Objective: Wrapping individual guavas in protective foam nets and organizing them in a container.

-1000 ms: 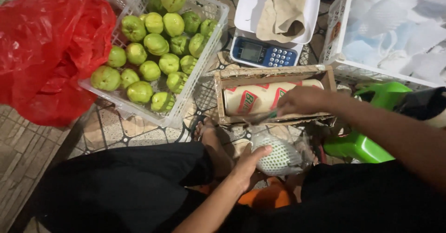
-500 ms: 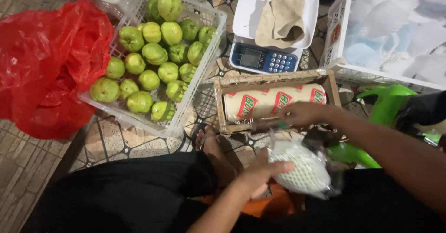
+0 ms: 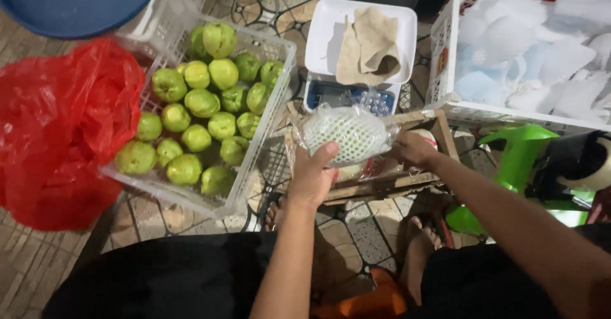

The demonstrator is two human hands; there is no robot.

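My left hand (image 3: 313,178) holds up a round fruit wrapped in white foam netting and clear plastic film (image 3: 345,134), thumb pressed on its lower front. My right hand (image 3: 412,148) is just right of it, closed on the edge of the plastic film, over a small wooden box (image 3: 439,128). The wrapped fruit hangs above that box and in front of a white scale (image 3: 356,71).
A white plastic crate (image 3: 267,128) of green guavas (image 3: 202,103) sits at the left beside a red plastic bag (image 3: 57,128). Brown cloth lies on the scale's tray. A white crate of foam nets (image 3: 528,58) stands at the right, near a green plastic stool (image 3: 519,160).
The wrapped fruit was low near my lap a second ago; my left hand has lifted it up and forward over the wooden box. My right hand stayed beside it on the film.
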